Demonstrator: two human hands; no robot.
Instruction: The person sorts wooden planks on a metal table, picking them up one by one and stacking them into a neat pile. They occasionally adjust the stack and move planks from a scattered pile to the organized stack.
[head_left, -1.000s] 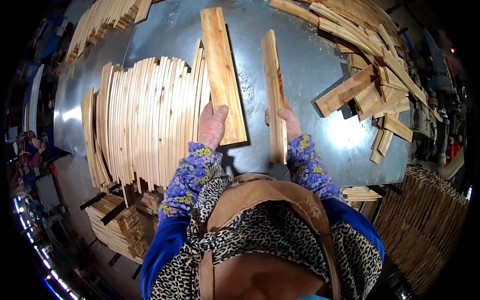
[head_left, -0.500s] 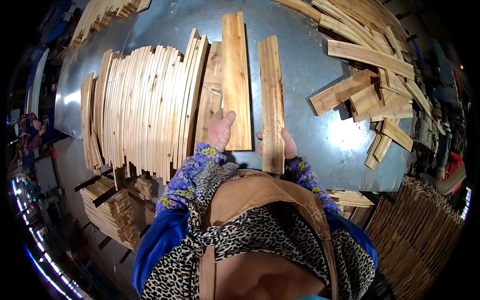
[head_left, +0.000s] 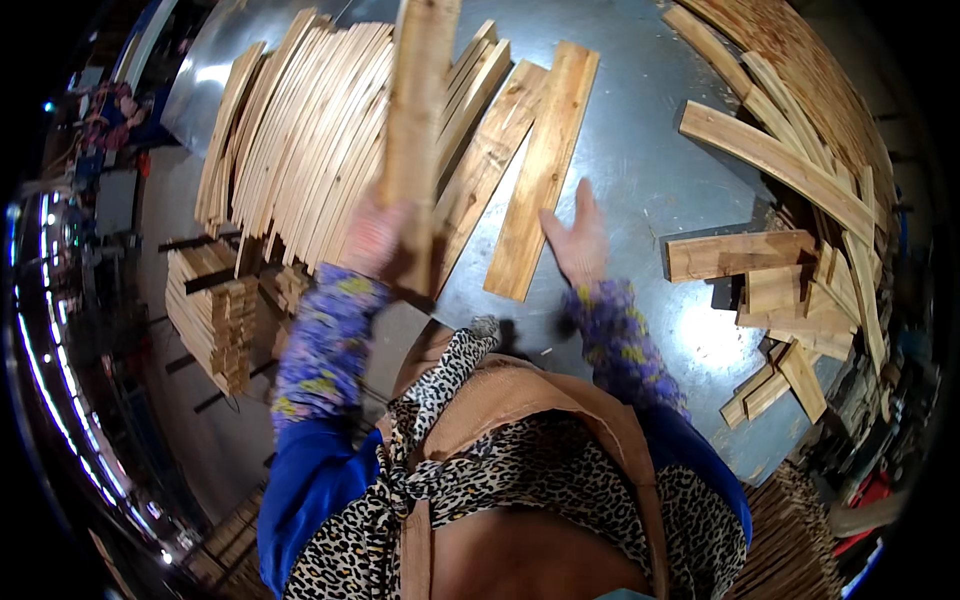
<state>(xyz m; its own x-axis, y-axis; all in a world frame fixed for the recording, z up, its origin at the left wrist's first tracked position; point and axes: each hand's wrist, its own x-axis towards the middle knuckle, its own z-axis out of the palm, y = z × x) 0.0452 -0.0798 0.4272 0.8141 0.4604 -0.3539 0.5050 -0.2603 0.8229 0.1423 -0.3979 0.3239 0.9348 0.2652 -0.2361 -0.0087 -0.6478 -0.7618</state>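
Note:
My left hand (head_left: 378, 238) grips a long wooden board (head_left: 412, 130) near its lower end. The board is raised and slightly blurred, covering part of a row of boards (head_left: 308, 130) packed side by side on the table. My right hand (head_left: 582, 240) is open over the metal tabletop, thumb and fingers apart, with nothing in it. Close to its thumb lies a flat board (head_left: 548, 165), slanting up to the right. A second flat board (head_left: 492, 165) lies left of that one, their far ends meeting.
A jumbled pile of boards and short offcuts (head_left: 780, 270) covers the table's right side. Stacked boards (head_left: 215, 315) stand below the table at the left. A large wooden sheet (head_left: 800, 75) lies at the far right. Sunlit glare marks the metal tabletop (head_left: 640, 140).
My left hand has moved left and now holds a board up over the row. My right hand has let go of the board it held and opened. The view has turned somewhat.

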